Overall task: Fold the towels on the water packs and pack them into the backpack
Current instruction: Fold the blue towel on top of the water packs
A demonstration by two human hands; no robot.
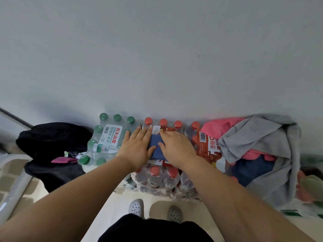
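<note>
Backpack L; towels R; L hand, R hand on blue towel.

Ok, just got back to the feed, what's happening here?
A person presses the left hand and the right hand down on a folded blue towel lying on the red-capped water pack. The black backpack sits open at the left; a pile of unfolded towels waits at the right.

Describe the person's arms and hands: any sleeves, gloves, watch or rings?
No sleeves reach into view. The left hand and right hand wear no gloves, and no watch, bracelet or ring is visible on either.
</note>
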